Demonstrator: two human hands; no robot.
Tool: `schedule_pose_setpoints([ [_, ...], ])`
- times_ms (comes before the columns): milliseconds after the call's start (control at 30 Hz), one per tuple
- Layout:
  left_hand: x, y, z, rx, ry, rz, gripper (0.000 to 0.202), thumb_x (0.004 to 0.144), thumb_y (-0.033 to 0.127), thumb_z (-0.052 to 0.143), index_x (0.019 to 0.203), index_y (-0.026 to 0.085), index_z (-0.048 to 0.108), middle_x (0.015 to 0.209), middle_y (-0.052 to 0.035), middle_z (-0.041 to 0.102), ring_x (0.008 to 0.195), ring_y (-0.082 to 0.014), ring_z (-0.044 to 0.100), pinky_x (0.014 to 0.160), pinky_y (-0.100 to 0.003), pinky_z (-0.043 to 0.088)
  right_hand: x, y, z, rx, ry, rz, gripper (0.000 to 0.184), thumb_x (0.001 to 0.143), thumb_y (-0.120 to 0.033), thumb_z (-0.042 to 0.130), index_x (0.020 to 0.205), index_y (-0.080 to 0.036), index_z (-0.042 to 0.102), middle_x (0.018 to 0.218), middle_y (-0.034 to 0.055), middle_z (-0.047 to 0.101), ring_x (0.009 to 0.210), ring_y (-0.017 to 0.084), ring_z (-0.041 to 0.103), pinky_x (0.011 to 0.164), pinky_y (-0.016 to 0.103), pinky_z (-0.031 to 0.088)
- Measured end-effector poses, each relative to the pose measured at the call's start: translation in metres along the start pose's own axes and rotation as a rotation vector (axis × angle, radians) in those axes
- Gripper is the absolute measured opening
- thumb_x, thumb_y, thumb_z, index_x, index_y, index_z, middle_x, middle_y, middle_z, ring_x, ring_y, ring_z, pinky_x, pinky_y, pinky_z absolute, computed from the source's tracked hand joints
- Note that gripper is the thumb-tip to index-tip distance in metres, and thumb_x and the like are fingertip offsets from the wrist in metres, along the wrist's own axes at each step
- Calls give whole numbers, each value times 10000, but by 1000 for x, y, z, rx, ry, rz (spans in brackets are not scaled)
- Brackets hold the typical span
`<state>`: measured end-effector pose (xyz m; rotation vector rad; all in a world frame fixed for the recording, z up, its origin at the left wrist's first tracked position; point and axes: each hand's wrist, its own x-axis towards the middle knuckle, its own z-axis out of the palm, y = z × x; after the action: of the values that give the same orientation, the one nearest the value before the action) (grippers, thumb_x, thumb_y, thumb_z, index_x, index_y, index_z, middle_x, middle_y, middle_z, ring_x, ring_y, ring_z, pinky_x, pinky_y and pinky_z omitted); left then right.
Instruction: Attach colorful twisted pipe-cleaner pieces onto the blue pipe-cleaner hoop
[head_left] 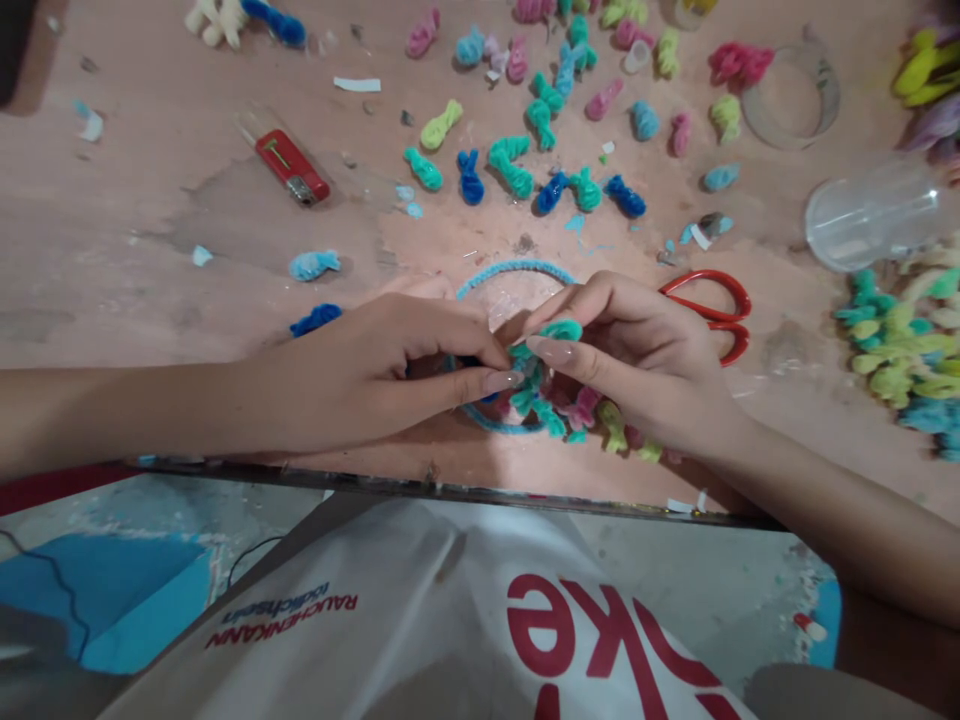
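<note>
My left hand (427, 355) and my right hand (637, 350) meet near the table's front edge. Both pinch a green fuzzy pipe cleaner (562, 330), its curled end showing above my right thumb. Behind and below the fingers lies a light blue fuzzy ring (517, 267), partly hidden by both hands. Small twisted pieces, among them a pink one (581, 408) and a yellow-green one (613, 427), sit beneath my right hand. How the green piece joins the ring, if at all, is covered by my fingers.
Several coloured twisted pieces (510, 165) are scattered beyond the hands. Red-handled scissors (744, 300) lie right of my right hand. A red lighter (289, 165) is at upper left. Right are a clear plastic cup (847, 220), a tape roll (827, 90) and a pipe-cleaner pile (892, 350).
</note>
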<state>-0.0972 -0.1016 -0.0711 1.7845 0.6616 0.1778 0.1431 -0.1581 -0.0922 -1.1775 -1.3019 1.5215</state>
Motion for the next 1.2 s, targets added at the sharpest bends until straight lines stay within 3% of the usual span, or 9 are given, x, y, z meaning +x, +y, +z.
schedule_pose_setpoints([
  [167, 0, -5, -1, -60, -14, 23, 278, 1098, 307, 569, 986, 182, 791, 914, 33, 721, 820, -85, 615, 720, -190, 428, -2, 3, -1, 33, 2, -23, 295, 925, -394, 870, 840, -225, 644, 925, 20, 732, 851, 151, 709, 674, 263, 590],
  [300, 1, -3, -2, -96, -24, -23, 293, 1088, 331, 573, 964, 185, 794, 929, 26, 735, 819, -95, 630, 686, -200, 421, -2, 5, -2, 88, -9, -74, 231, 942, -303, 851, 845, -215, 661, 995, 22, 769, 870, 137, 724, 732, 267, 612],
  [400, 2, 1, -4, -65, -21, -59, 282, 1071, 327, 578, 958, 195, 800, 903, 36, 727, 793, -91, 610, 662, -197, 410, -1, 5, -1, 96, -9, -74, 222, 942, -298, 851, 849, -216, 667, 976, 19, 773, 828, 130, 716, 693, 263, 602],
  [667, 3, 0, -1, -70, -3, -14, 259, 1071, 302, 575, 967, 191, 785, 922, 26, 732, 825, -101, 631, 713, -204, 437, 1, 3, -1, 43, 21, -9, 240, 929, -376, 869, 871, -226, 690, 890, 6, 728, 826, 139, 704, 716, 263, 604],
  [800, 2, -3, 1, 32, -3, 7, 233, 1056, 324, 588, 1003, 211, 785, 932, 23, 728, 799, -112, 619, 685, -223, 437, 4, 0, 1, 15, -70, 41, 218, 982, -432, 806, 994, -237, 710, 950, 0, 733, 854, 128, 701, 769, 249, 598],
  [1000, 0, -4, -4, 181, -15, 67, 276, 1089, 403, 558, 1117, 225, 767, 1057, 31, 789, 850, -119, 671, 723, -211, 437, 7, -2, 2, -81, -149, 75, 315, 1022, -517, 732, 1018, -213, 648, 870, -14, 691, 685, 93, 598, 560, 213, 444],
  [1200, 0, 2, -5, 211, 3, 58, 240, 1069, 375, 587, 1084, 218, 769, 997, 26, 787, 849, -130, 661, 751, -224, 434, 8, -10, -4, -210, -219, 57, 342, 1050, -547, 672, 974, -214, 685, 863, -3, 650, 711, 121, 551, 612, 256, 440],
])
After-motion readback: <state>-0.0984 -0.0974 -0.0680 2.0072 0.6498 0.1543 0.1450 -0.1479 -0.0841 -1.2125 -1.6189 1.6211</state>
